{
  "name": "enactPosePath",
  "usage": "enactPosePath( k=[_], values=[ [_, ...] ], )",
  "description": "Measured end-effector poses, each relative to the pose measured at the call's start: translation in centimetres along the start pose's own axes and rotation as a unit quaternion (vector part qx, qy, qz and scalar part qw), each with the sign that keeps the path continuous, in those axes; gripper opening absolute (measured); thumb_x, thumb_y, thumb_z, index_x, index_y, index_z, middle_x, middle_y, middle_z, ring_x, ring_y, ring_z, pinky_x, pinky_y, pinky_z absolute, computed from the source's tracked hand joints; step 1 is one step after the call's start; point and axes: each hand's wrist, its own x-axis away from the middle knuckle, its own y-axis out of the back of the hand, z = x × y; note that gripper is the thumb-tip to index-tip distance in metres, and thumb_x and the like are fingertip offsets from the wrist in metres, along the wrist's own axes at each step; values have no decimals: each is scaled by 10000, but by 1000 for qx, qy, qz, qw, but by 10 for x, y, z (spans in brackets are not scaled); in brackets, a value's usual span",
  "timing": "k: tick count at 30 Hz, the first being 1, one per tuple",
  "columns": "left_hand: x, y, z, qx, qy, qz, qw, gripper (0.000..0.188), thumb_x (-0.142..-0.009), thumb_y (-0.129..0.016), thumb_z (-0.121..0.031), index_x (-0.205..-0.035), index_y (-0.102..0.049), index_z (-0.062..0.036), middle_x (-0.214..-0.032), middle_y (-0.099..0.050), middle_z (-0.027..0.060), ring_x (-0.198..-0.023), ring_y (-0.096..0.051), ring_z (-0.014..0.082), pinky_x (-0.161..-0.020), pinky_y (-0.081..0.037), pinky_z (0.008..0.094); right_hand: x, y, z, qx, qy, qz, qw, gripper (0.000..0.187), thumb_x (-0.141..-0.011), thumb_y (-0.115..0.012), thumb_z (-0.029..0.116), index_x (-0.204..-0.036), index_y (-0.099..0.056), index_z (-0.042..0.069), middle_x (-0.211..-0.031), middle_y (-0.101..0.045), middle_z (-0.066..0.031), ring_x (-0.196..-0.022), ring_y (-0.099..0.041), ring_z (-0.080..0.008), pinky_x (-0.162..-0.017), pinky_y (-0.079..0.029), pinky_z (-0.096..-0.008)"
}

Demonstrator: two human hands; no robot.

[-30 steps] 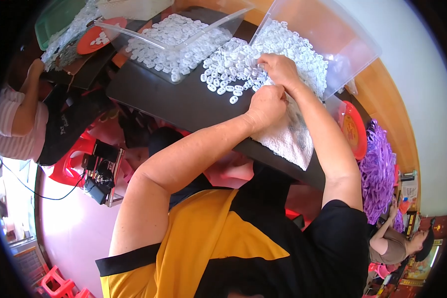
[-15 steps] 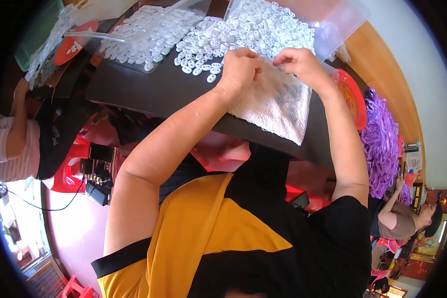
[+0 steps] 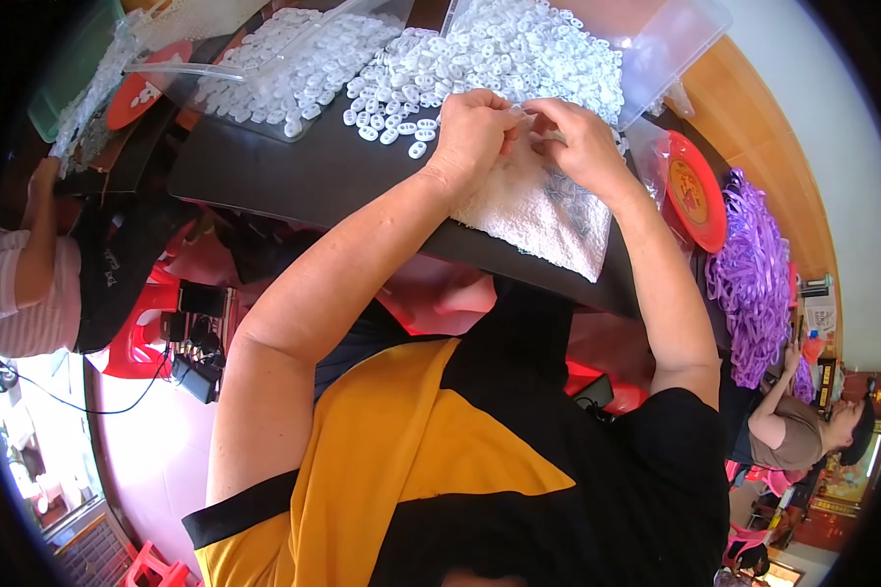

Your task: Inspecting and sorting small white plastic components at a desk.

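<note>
My left hand [image 3: 473, 137] is closed in a pinch above the table, its fingertips turned toward my right hand. Thumb and fingers of my right hand [image 3: 582, 147] are also pinched, nearly meeting the left ones. Whatever lies between the fingertips is too small and hidden to name. Under both hands a white towel [image 3: 533, 230] is spread over the table's front edge. A patch of small, thin greyish pieces [image 3: 576, 201] lies on it, partly behind my right hand. Just beyond is a big heap of small white oval plastic pieces [image 3: 519, 49] with two holes each.
A clear plastic bin [image 3: 299, 122] of similar white pieces stands left on the dark table [image 3: 264, 166]. To the right are a red round tray [image 3: 693, 191] and a bundle of purple ribbons [image 3: 751, 284]. One person [image 3: 34, 284] is at far left, another [image 3: 793, 430] at far right.
My right hand has moved left and slightly down, bringing its fingertips close to my left hand's. The left hand has hardly moved.
</note>
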Motion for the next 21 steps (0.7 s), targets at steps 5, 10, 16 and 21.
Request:
enactPosePath(
  k=[5, 10, 16, 21],
  values=[
    [-1, -1, 0, 2, 6, -3, 1000, 132, -845, -651, -88, -850, -606, 36, -662, -574, 65, -480, -492, 113, -364, -322, 245, 5, 1, -4, 13, 19, -34, 999, 147, -749, -692, 124, -874, -650, 58, -845, -649, -92, -786, -636, -296, -666, -497, -383],
    [-2, 0, 2, -9, 4, 0, 1000, 134, -846, -652, -92, -856, -607, 34, -665, -579, 62, -483, -493, 111, -365, -323, 243, 5, -5, -4, 63, 20, -44, 997, 125, -764, -693, 160, -804, -657, 47, -828, -643, -98, -787, -625, -316, -666, -492, -392],
    [0, -2, 2, -51, -7, 19, 998, 135, -852, -648, -95, -886, -610, 30, -678, -587, 54, -499, -494, 94, -382, -330, 233, 4, -7, -6, -65, -100, -119, 986, 118, -800, -672, 148, -833, -670, 35, -783, -652, -84, -708, -623, -222, -629, -476, -343],
    [8, -5, -4, -13, -26, 27, 999, 150, -860, -642, -118, -900, -613, 24, -706, -597, 50, -540, -508, 88, -434, -358, 213, 4, 15, 14, -442, -242, -119, 855, 144, -865, -637, 151, -885, -668, 12, -751, -637, -33, -673, -598, -128, -654, -439, -264]
  ],
)
